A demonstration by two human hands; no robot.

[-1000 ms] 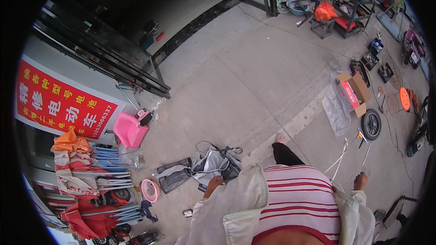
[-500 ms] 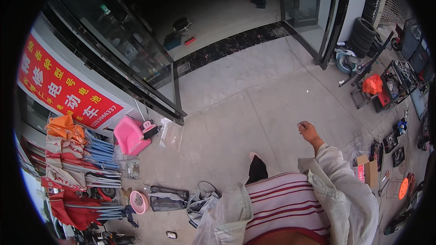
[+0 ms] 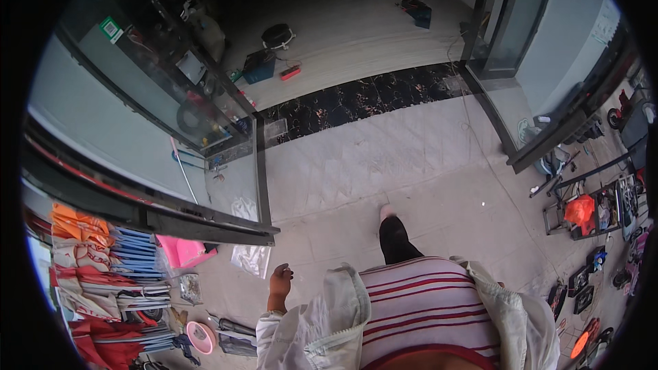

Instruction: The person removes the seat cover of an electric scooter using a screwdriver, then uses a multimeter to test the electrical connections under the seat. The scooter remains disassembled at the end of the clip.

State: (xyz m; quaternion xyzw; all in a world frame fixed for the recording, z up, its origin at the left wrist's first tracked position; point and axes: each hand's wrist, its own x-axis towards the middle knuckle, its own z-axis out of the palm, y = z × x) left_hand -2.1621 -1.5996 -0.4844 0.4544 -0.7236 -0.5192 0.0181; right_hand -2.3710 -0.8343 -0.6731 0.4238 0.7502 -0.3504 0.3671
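No object shows in your left hand (image 3: 279,282), its fingers loosely curled; your right hand (image 3: 501,284) is mostly hidden, its grip I cannot tell; clear plastic sheet (image 3: 251,262) lies on floor (image 3: 336,243) beside the glass door (image 3: 233,228)'s corner; stepping there, your foot (image 3: 386,212) could slip.

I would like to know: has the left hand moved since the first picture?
Yes. Judged against the door end, the left hand has moved forward, now much closer to it.
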